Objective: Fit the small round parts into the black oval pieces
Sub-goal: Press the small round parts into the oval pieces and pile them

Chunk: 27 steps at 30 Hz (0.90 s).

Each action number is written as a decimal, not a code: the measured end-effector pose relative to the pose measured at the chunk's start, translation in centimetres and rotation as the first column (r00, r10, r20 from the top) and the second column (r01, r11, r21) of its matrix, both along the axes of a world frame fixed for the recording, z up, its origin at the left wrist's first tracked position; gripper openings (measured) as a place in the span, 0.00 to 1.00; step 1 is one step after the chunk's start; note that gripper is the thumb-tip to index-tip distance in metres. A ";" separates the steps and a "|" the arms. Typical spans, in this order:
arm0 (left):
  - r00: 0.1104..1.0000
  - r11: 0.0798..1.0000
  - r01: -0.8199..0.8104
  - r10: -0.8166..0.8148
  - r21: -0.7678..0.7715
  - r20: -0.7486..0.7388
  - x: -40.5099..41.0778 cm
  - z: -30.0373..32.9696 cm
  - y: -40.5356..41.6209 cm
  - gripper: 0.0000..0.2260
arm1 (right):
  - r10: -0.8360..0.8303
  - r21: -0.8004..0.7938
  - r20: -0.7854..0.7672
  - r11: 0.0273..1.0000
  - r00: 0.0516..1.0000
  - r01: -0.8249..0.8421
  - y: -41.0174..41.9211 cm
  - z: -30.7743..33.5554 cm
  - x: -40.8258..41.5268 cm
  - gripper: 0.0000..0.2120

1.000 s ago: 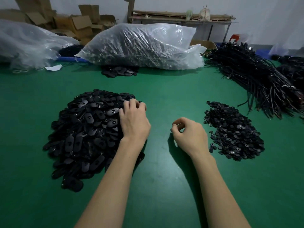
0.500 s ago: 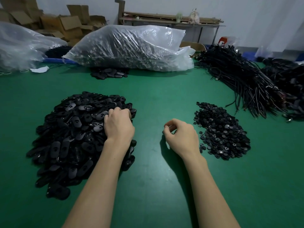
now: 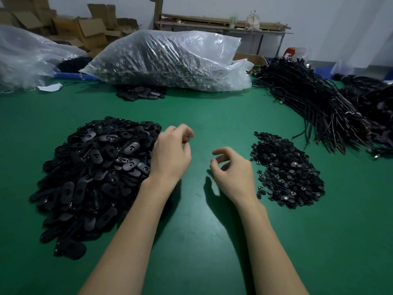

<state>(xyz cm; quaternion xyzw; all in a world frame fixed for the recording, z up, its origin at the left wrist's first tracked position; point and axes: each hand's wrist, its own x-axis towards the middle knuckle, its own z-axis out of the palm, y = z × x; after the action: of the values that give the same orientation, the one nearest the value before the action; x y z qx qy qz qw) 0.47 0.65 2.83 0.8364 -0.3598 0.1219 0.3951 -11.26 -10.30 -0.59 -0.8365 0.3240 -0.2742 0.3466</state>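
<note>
A big heap of black oval pieces (image 3: 91, 173) lies on the green table (image 3: 212, 241) at the left. A smaller heap of small round parts (image 3: 287, 171) lies at the right. My left hand (image 3: 170, 154) hovers at the right edge of the oval heap. Its fingers are loosely curled and blurred, and no piece shows between them. My right hand (image 3: 231, 169) hangs above the bare table, just left of the round parts. Its thumb and forefinger are curled but apart, with nothing between them.
A filled clear plastic bag (image 3: 170, 60) lies at the back, with a few more oval pieces (image 3: 140, 93) in front of it. Bundles of black cords (image 3: 314, 103) spread along the right. Another plastic bag (image 3: 23, 58) and cardboard boxes (image 3: 89, 30) sit at the back left.
My left hand has lifted off the oval heap and moved right toward the middle. My right hand's forefinger and thumb have parted. The view has shifted a little.
</note>
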 end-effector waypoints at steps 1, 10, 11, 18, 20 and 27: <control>0.988 0.993 0.110 -0.115 -0.052 -0.106 -0.5 -0.1 -0.4 0.07 | 0.014 0.040 0.042 0.999 0.999 -0.015 -0.1 0.1 -0.1 0.10; 0.806 0.921 0.347 -0.389 -0.176 -0.446 -2.5 -2.4 -2.1 0.08 | 0.041 0.259 0.186 0.962 0.982 -0.089 -2.0 0.8 -1.7 0.05; 0.797 0.917 0.349 -0.398 -0.192 -0.454 -2.7 -2.5 -2.2 0.09 | 0.043 0.275 0.180 0.957 0.983 -0.093 -2.1 0.8 -1.8 0.05; 0.732 0.933 0.273 -0.359 -0.234 -0.579 -2.4 -3.3 -2.0 0.08 | -0.253 -0.142 -0.222 0.964 0.942 0.225 -5.4 1.5 -4.6 0.10; 0.707 0.930 0.268 -0.368 -0.253 -0.604 -2.1 -3.4 -2.0 0.07 | -0.325 -0.170 -0.270 0.943 0.907 0.287 -6.5 1.6 -5.7 0.13; 0.711 0.935 0.242 -0.353 -0.260 -0.608 -1.9 -3.4 -1.8 0.08 | -0.412 -0.019 -0.240 0.907 0.879 0.420 -7.2 0.8 -6.9 0.12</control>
<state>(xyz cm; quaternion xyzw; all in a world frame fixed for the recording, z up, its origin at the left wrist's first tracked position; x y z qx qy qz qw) -1.43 -1.19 -0.56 0.7225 -0.3206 -0.2103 0.5753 -18.13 -17.53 0.25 -0.7681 0.5399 -0.2341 0.2524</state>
